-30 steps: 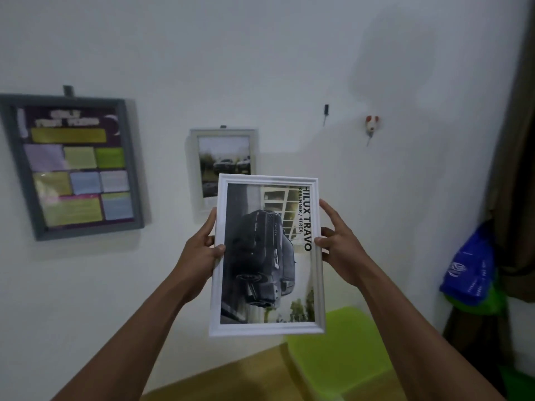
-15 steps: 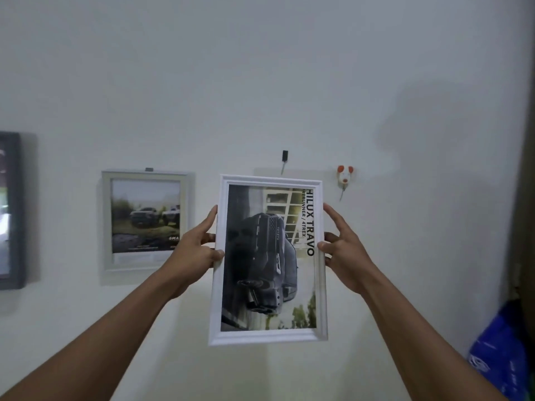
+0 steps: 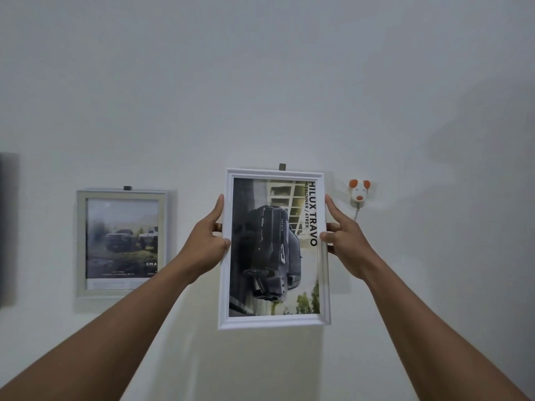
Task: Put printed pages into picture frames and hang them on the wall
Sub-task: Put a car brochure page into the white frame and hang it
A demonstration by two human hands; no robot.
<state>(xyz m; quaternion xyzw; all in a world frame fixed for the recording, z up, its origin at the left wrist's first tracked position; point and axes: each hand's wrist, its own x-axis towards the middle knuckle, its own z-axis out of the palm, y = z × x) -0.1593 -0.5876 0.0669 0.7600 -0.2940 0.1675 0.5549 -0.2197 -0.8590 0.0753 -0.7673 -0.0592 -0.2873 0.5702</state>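
Hanging step: our left hand (image 3: 207, 241) and right hand (image 3: 346, 241) grip the white frame (image 3: 275, 321); next we must seat its back on the wall hook (image 3: 282, 167).

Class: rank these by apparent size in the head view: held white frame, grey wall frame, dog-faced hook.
1. white frame, though it is held nearer the camera, so part of its lead may be nearness.
2. grey frame.
3. dog-faced hook, plainly smallest.

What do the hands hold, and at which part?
The white frame, by its long sides: left hand on the left side, right hand on the right.
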